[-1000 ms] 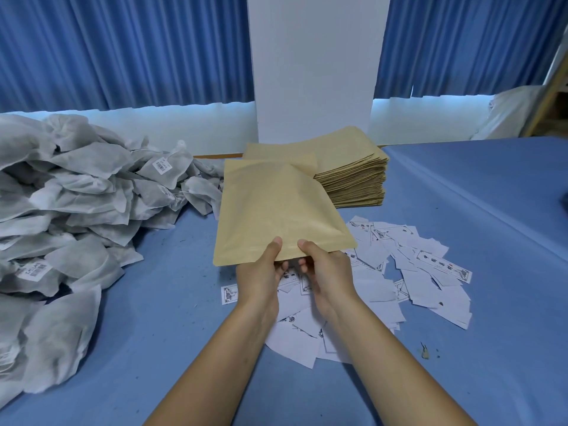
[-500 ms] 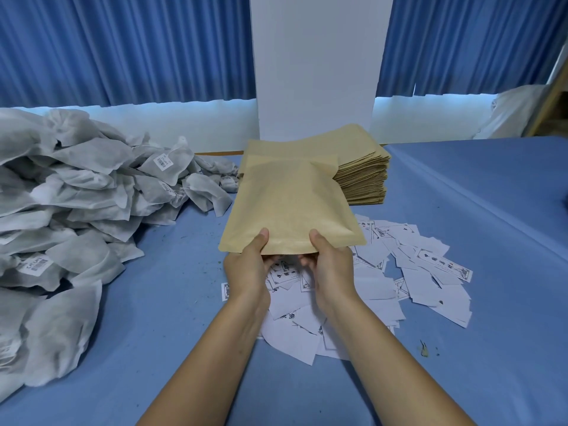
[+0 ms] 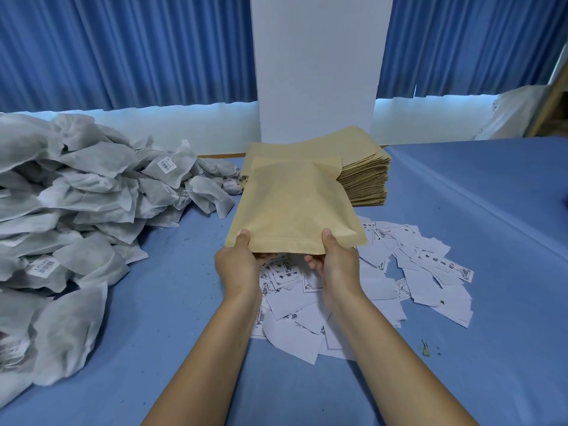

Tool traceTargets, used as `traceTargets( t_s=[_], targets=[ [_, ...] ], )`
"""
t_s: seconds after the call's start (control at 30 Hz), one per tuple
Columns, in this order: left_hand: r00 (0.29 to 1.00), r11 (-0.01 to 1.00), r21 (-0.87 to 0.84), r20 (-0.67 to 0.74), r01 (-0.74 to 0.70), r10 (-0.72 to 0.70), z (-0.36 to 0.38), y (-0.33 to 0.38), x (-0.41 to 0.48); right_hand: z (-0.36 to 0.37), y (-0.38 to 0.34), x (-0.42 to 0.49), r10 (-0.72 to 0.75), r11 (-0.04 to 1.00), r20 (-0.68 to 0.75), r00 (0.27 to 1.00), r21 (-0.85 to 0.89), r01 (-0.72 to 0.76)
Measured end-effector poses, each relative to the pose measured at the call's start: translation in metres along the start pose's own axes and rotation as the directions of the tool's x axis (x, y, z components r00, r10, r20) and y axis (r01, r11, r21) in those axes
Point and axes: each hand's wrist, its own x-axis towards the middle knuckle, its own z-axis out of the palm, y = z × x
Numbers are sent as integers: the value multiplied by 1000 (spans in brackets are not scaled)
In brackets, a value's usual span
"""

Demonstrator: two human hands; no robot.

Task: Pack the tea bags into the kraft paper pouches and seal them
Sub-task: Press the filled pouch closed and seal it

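Both hands hold one kraft paper pouch (image 3: 293, 207) by its near edge above the blue table (image 3: 461, 241): the left hand (image 3: 238, 265) pinches the left corner with its thumb on top, and the right hand (image 3: 338, 265) pinches the right corner the same way (the fingers of both curl underneath, mostly hidden). The pouch hangs over a scatter of white paper labels (image 3: 399, 272), just in front of the stack of empty pouches (image 3: 362, 179). The heap of white tea bags (image 3: 76, 195) lies well off to the left.
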Motion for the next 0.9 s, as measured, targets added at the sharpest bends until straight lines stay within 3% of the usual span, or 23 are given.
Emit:
traceTargets(
  t_s=[0.2, 0.27, 0.37, 0.53, 0.63, 0.73, 0.8, 0.9],
  targets=[
    [995, 994, -96, -83, -53, 45, -5, 6, 8, -11, -5, 6, -131, 990, -97, 987, -59, 125],
    [999, 995, -96, 18, -32, 34, -3, 2, 4, -12, -5, 8, -138, 986, -92, 986, -108, 128],
    [942, 995, 53, 320, 87, -99, 7, -14, -15, -7, 0, 3, -132, 979, -51, 990, -164, 122],
    [928, 988, 151, 365, 26, -80, 12, -24, -18, -3, 4, -3, 46, 998, 103, 994, 36, -50],
    [951, 991, 113, 295, 65, -96, 11, -19, -16, -2, 6, 0, 48, 999, 107, 993, 14, -49],
    [1000, 1000, -25, 12, 7, -7, 0, 0, 7, -3, 3, 3, 30, 1000, 63, 998, -8, -29],
    [993, 993, 88, -90, -73, 81, -8, 9, 22, -5, 1, 3, 33, 999, 61, 998, 27, -35],
    [987, 970, 206, -70, -126, 143, -9, 10, 23, -6, -3, 5, 17, 1000, 50, 999, -10, -16]
  ],
)
